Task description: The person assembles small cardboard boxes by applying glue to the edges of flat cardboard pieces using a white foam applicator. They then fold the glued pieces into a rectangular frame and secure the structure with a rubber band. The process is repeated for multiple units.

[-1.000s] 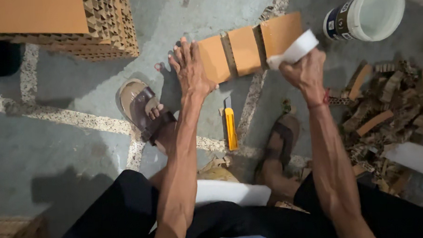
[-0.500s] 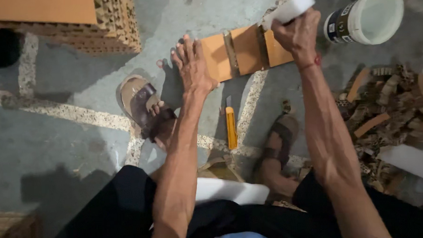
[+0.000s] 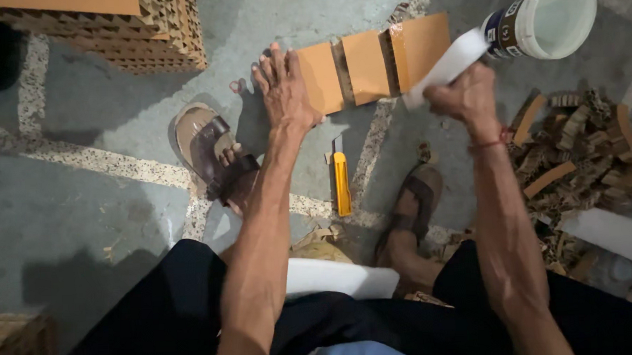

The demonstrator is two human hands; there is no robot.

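Right hand [image 3: 467, 95] now lower, fist closed on flat white strip [image 3: 446, 66], left hand [image 3: 285, 87] still pressing flat, fingers spread, on smooth tan cardboard panels [image 3: 368, 65] on speckled concrete floor [image 3: 83, 136], yellow utility knife [image 3: 341, 183] just below.

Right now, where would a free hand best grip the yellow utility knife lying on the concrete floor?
Grip the yellow utility knife around the middle of its yellow handle, coming from above. It lies flat and untouched between the two sandalled feet, blade end pointing toward the cardboard strip, so probably stay clear of that tip.

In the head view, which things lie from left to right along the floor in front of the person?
Left sandal → left hand → yellow utility knife → grooved cardboard strip → right hand → white tub.
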